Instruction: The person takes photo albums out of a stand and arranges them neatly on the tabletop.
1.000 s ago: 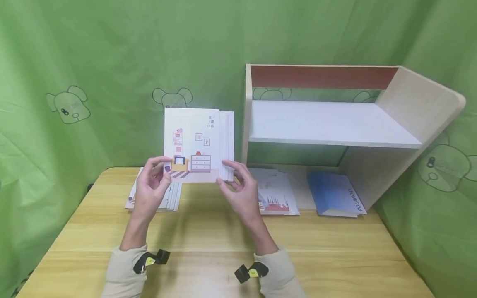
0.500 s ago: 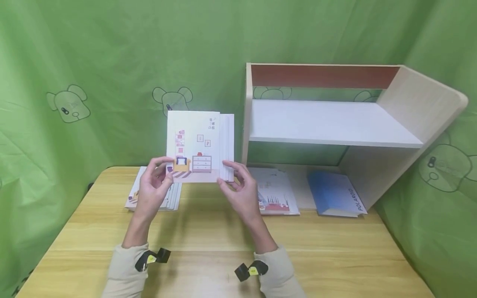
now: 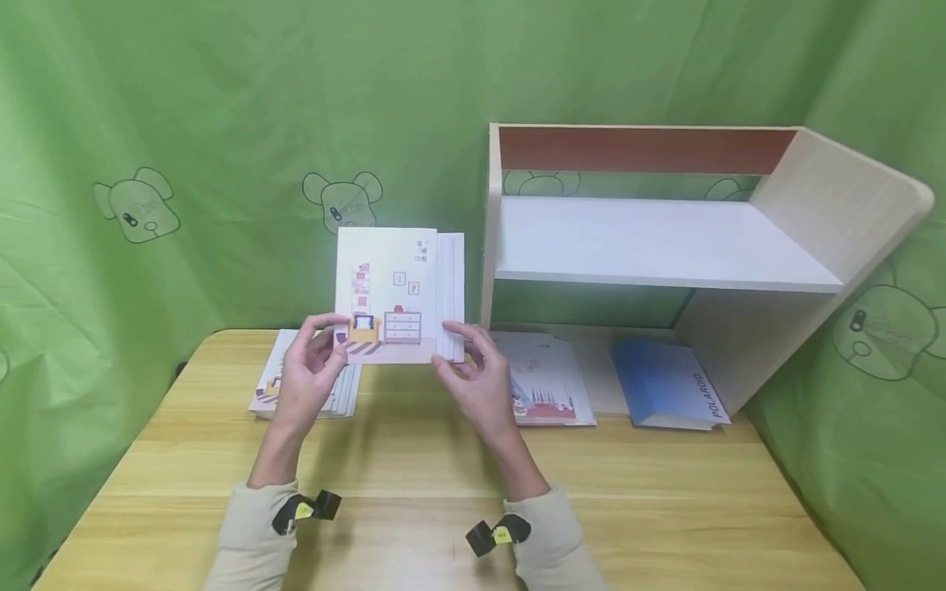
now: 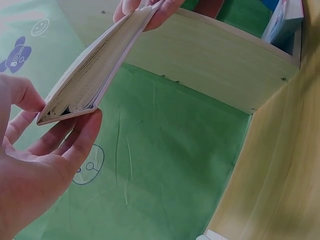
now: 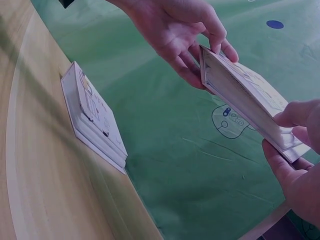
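A white-covered book [image 3: 392, 287] is held up above the table by both hands, its cover printed with a yellow armchair and a chest of drawers. My left hand [image 3: 310, 365] pinches its lower left edge between thumb and fingers. At the lower right edge, my right hand [image 3: 476, 369] grips the book with thumb and fingers. The left wrist view shows the page edges [image 4: 95, 70] between the covers. Behind my left hand, a small stack of similar books [image 5: 97, 115] lies on the table, partly hidden in the head view.
To the right stands a wooden shelf unit [image 3: 665, 242] with a white middle board. On its lower level lie a white illustrated book [image 3: 550, 377], partly behind my right hand, and a blue book [image 3: 661, 386] marked POLAROID. A green curtain [image 3: 244, 107] hangs behind the wooden table [image 3: 414, 468].
The held book's top edge has come down slightly and its left edge has shifted right. My left hand has moved a little right with it, while my right hand has stayed nearly in place.
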A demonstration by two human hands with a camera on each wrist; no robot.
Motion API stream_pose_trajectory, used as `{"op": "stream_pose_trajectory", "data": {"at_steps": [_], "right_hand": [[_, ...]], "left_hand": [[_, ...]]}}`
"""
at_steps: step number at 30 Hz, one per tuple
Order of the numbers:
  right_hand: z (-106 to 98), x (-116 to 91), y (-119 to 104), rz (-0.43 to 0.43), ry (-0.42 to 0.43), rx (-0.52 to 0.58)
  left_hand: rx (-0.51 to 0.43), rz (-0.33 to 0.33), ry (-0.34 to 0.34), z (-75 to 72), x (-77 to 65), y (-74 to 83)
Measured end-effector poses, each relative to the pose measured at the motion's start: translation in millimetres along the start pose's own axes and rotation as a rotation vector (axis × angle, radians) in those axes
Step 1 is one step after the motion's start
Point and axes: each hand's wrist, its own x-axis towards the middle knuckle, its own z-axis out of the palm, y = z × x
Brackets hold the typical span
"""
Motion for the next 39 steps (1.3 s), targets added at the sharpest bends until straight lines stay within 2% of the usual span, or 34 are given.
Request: {"op": "stream_pose_trajectory", "data": {"at_steps": [17,26,39], "right_hand": [[7.6,-3.6,10.3,0.018,0.02,-0.009],[10.9,-5.5,18.6,0.032,0.027,-0.058],[15.5,-7.9,24.0,0.083,0.043,-0.043]], "left_hand": [[0.011,-0.049,-0.008,-5.5,-0.2,-5.2],[0.039,-0.063,-0.019,-9.5,1.8,-13.5],[0.036,-0.091,-0.04,-14.1,2.4,-25.3]]}}
